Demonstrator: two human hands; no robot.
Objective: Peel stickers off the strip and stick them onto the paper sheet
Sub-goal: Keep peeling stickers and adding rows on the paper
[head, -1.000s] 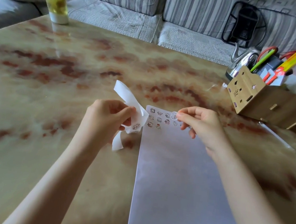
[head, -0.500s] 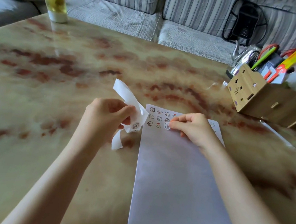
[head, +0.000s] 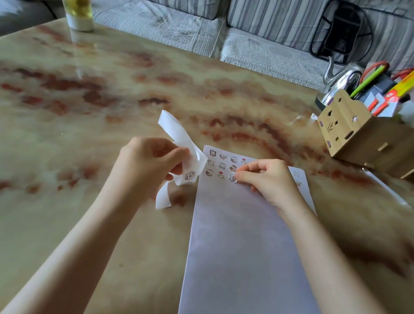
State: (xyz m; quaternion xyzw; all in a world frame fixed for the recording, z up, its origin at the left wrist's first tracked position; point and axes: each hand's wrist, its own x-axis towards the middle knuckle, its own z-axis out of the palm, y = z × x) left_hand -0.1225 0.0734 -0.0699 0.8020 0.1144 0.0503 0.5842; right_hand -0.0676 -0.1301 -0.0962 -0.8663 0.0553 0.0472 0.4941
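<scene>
A long white paper sheet (head: pixel 252 257) lies on the marble table, with several small cartoon stickers (head: pixel 222 165) in rows at its far end. My left hand (head: pixel 149 164) grips a crumpled white sticker strip (head: pixel 184 148) just left of the sheet; one sticker shows on the strip near my fingers. My right hand (head: pixel 268 180) rests on the sheet's far end, its fingertips pressed on a round sticker (head: pixel 233 178) in the nearest row. Two more stickers peek out to the right of that hand.
A wooden organiser (head: pixel 370 138) full of pens and scissors stands at the right, a metal kettle (head: pixel 342 79) behind it. A tall glass of yellow drink (head: pixel 75 0) stands at the far left corner. A striped sofa (head: pixel 222 11) lies beyond the table.
My right hand has moved down and left from the sheet's top row to the nearest row, bringing a sticker onto the paper. My left hand has kept its hold on the strip.
</scene>
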